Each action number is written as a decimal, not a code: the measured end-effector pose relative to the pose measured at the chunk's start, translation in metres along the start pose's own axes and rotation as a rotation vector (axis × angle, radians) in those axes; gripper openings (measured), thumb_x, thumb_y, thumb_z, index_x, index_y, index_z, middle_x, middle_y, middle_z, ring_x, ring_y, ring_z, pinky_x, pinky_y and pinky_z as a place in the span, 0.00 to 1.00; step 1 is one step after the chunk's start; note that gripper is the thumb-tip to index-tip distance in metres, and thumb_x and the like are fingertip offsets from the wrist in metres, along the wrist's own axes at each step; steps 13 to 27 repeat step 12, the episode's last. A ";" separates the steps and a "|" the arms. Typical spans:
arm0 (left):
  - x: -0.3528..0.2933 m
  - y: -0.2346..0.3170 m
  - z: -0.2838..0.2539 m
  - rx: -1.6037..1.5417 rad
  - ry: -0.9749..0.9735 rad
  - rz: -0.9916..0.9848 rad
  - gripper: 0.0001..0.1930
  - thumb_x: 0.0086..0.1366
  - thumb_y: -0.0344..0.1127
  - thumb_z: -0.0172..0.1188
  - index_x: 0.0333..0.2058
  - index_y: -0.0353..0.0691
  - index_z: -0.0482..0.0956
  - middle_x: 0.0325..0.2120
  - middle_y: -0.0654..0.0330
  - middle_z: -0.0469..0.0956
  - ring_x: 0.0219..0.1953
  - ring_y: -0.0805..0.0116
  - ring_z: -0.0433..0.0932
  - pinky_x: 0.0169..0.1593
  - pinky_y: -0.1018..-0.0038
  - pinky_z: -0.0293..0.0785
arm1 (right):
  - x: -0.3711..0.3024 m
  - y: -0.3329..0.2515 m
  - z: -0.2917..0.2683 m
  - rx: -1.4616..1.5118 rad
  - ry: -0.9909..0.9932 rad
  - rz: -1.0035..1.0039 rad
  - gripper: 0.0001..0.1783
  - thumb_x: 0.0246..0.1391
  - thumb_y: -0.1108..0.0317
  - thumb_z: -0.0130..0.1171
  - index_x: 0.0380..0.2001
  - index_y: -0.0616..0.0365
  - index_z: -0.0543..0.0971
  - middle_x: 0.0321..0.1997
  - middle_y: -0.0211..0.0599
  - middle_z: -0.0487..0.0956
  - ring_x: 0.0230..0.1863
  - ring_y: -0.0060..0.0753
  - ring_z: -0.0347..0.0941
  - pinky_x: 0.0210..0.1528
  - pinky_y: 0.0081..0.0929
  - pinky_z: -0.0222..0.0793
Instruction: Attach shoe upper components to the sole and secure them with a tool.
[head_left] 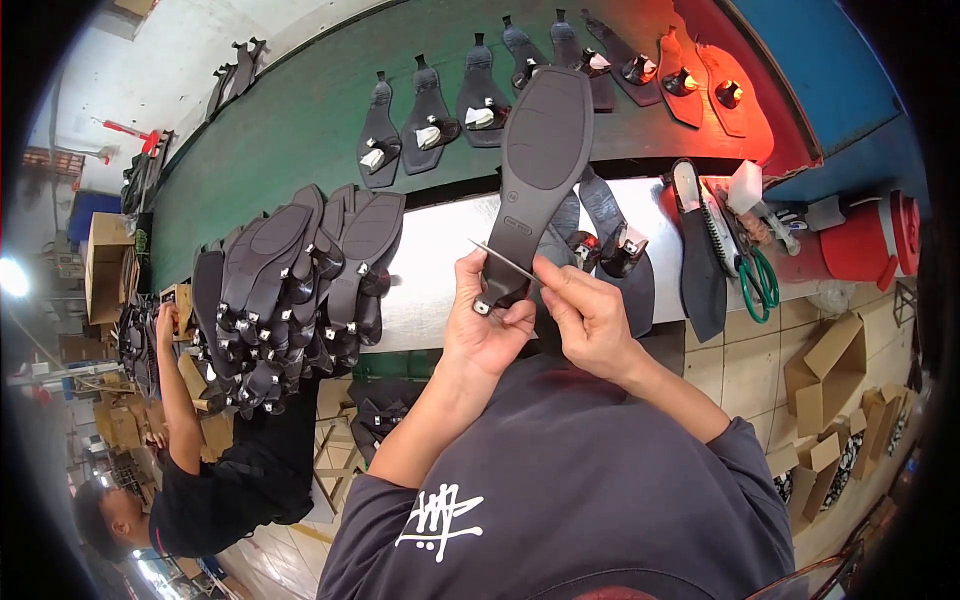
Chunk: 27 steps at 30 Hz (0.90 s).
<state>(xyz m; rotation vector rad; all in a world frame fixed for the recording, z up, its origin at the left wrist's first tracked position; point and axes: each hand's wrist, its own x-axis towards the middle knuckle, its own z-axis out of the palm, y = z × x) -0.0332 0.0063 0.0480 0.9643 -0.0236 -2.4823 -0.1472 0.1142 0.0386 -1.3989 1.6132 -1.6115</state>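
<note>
In the middle of the head view, my left hand (485, 325) is closed around the heel end of a black high-heeled shoe sole (545, 140), its underside up and its toe pointing away from me. A thin, pale, straight stick (505, 258) lies across the sole just above the heel. My right hand (590, 310) pinches the right end of that stick, while its other end sticks out past the left edge of the sole. What exactly the stick is, I cannot make out.
Left stands a pile of black heeled soles (270, 290). A row of soles (425, 110) lines the green table (300, 120), reddish-lit at right. Green-handled scissors (760, 285), a loose black sole (700, 270) and a red container (865, 245) lie right. A co-worker (230, 470) works at left.
</note>
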 end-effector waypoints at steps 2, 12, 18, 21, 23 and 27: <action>0.006 0.001 -0.008 -0.004 -0.011 0.026 0.12 0.60 0.47 0.61 0.34 0.46 0.78 0.29 0.66 0.80 0.28 0.75 0.74 0.17 0.82 0.56 | 0.002 0.002 -0.001 0.022 -0.010 0.037 0.22 0.55 0.82 0.53 0.55 0.65 0.73 0.30 0.39 0.78 0.27 0.24 0.72 0.31 0.22 0.69; 0.013 -0.001 -0.009 0.134 -0.005 0.155 0.11 0.61 0.48 0.62 0.35 0.49 0.76 0.31 0.67 0.80 0.28 0.77 0.74 0.17 0.81 0.56 | -0.002 0.013 -0.019 1.063 -0.140 0.663 0.25 0.63 0.71 0.51 0.63 0.58 0.66 0.28 0.31 0.74 0.24 0.16 0.67 0.27 0.12 0.65; 0.013 -0.001 -0.009 0.134 -0.005 0.155 0.11 0.61 0.48 0.62 0.35 0.49 0.76 0.31 0.67 0.80 0.28 0.77 0.74 0.17 0.81 0.56 | -0.002 0.013 -0.019 1.063 -0.140 0.663 0.25 0.63 0.71 0.51 0.63 0.58 0.66 0.28 0.31 0.74 0.24 0.16 0.67 0.27 0.12 0.65; 0.013 -0.001 -0.009 0.134 -0.005 0.155 0.11 0.61 0.48 0.62 0.35 0.49 0.76 0.31 0.67 0.80 0.28 0.77 0.74 0.17 0.81 0.56 | -0.002 0.013 -0.019 1.063 -0.140 0.663 0.25 0.63 0.71 0.51 0.63 0.58 0.66 0.28 0.31 0.74 0.24 0.16 0.67 0.27 0.12 0.65; 0.013 -0.001 -0.009 0.134 -0.005 0.155 0.11 0.61 0.48 0.62 0.35 0.49 0.76 0.31 0.67 0.80 0.28 0.77 0.74 0.17 0.81 0.56 | -0.002 0.013 -0.019 1.063 -0.140 0.663 0.25 0.63 0.71 0.51 0.63 0.58 0.66 0.28 0.31 0.74 0.24 0.16 0.67 0.27 0.12 0.65; 0.013 -0.001 -0.009 0.134 -0.005 0.155 0.11 0.61 0.48 0.62 0.35 0.49 0.76 0.31 0.67 0.80 0.28 0.77 0.74 0.17 0.81 0.56 | -0.002 0.013 -0.019 1.063 -0.140 0.663 0.25 0.63 0.71 0.51 0.63 0.58 0.66 0.28 0.31 0.74 0.24 0.16 0.67 0.27 0.12 0.65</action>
